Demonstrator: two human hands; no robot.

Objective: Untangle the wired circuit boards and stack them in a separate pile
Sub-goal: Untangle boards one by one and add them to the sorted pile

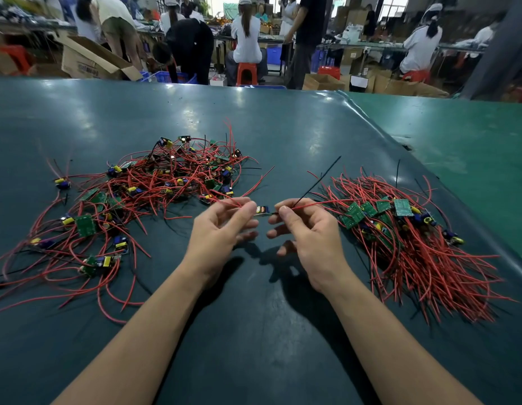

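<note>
a: where's the board?
b: the small circuit board point(262, 210) hangs between both hands above the tabletop point(283, 135), wires running left–right.
a: grips?
b: left hand point(224, 229) pinches its red wire, right hand point(306, 229) pinches red and black leads. the sorted pile point(400, 229) lies just right, nearer the right hand.

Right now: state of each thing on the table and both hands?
Left pile: tangled, boards and red wires crossing loosely.
Right pile: sorted, boards overlapping, wires lying roughly parallel.
Held board: between the hands, off the table.
Left hand: pinching red wires.
Right hand: pinching a red and a black wire.
Table: dark green mat.
</note>
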